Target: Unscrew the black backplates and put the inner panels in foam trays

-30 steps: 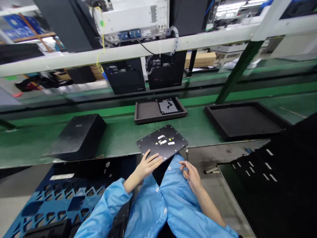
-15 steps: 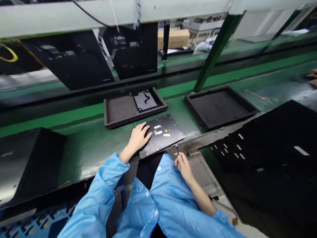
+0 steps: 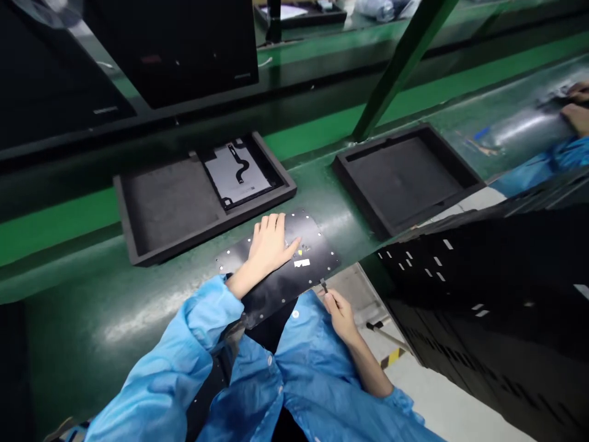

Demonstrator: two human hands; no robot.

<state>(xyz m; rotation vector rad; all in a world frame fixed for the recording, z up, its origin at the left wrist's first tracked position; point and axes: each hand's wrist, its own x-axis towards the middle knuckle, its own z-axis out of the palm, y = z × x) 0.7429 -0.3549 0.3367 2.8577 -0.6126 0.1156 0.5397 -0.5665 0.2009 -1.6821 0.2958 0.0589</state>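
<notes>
My left hand (image 3: 268, 247) rests with fingers stretched over a thin black panel (image 3: 294, 283), which lies at the front edge of the green bench. Small pale dots run along the panel's border, and a white label (image 3: 302, 263) and a yellow mark show beside my thumb; the hand hides part of the surface. Below the panel's front right edge, my right hand (image 3: 339, 314) is closed around a small dark tool with a flat, wider tip (image 3: 323, 283). That tip is close to the edge; whether it touches I cannot tell.
Behind the panel sits a dark foam tray (image 3: 170, 244) holding a grey-and-black flat part (image 3: 237, 172). Another foam tray (image 3: 405, 184) stands to the right. A large black slotted panel (image 3: 478, 294) rises at the right. Another person's hand (image 3: 575, 116) shows at the far right.
The view has tipped down and come closer. My left hand has slid from the panel's left side towards its middle, covering some labels. My right hand stays near the front right edge with the tool.
</notes>
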